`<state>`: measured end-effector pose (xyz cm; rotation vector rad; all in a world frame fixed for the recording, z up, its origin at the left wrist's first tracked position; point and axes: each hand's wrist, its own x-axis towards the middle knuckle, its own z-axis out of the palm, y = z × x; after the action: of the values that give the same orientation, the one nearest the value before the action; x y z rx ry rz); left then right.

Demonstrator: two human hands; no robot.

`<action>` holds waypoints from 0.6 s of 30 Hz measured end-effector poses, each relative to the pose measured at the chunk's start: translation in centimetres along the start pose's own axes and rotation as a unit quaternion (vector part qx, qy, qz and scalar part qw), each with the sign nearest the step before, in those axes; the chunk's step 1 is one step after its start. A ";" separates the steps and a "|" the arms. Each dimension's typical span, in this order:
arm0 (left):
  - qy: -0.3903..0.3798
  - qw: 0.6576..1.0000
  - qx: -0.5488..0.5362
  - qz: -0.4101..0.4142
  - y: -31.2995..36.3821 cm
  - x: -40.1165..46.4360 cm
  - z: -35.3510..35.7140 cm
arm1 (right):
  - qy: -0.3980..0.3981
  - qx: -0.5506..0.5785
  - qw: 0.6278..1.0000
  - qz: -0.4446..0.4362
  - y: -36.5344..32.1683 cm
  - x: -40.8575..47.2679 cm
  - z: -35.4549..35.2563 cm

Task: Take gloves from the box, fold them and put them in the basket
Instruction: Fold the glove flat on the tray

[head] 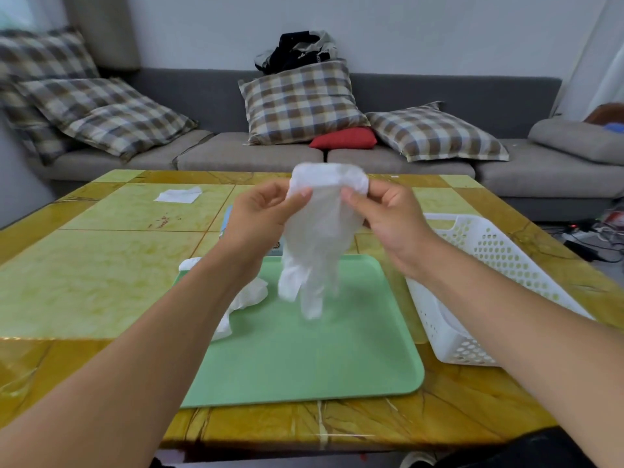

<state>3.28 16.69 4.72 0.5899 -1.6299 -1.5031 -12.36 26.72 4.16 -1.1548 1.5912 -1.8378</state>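
Observation:
A white translucent glove [320, 238] hangs in the air above the green tray [304, 359], cuff up and fingers down. My left hand [260, 217] pinches the left side of its cuff. My right hand [388, 217] pinches the right side. Another crumpled white glove [248, 293] lies on the tray's left part, partly under my left forearm. The glove box [227, 219] is mostly hidden behind my left hand and the held glove. The white perforated basket [479, 292] stands to the right of the tray, under my right forearm.
A folded white tissue [178, 195] lies on the yellow-green table [101, 275] at the far left. A grey sofa [236, 153] with plaid cushions runs behind the table. Cables lie on the floor at the far right.

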 end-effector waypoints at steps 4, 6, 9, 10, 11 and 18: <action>-0.028 0.991 0.068 0.108 0.2 -0.2 -0.5 | -0.032 -0.082 0.990 -0.107 -1.1 -0.4 -1.6; -0.082 0.968 0.197 0.132 -1.4 -0.8 -1.1 | -0.110 -0.173 0.977 -0.062 0.3 -1.2 -2.5; -0.240 0.894 0.364 0.100 -4.4 -1.7 -2.1 | -0.265 -0.320 0.908 0.048 2.8 -2.5 -3.4; -0.297 0.865 0.398 0.074 -5.3 -2.1 -2.3 | -0.318 -0.365 0.873 0.060 3.3 -2.9 -3.4; -0.348 0.835 0.424 0.043 -6.0 -2.6 -2.3 | -0.363 -0.402 0.838 0.061 3.6 -3.2 -3.4; -0.488 0.743 0.455 -0.058 -5.1 -3.7 -2.2 | -0.518 -0.457 0.712 0.126 2.2 -5.0 -1.6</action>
<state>6.19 17.44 -1.28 0.3713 -3.2766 -1.0019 -11.38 31.03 0.54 -1.7409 1.6873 0.0872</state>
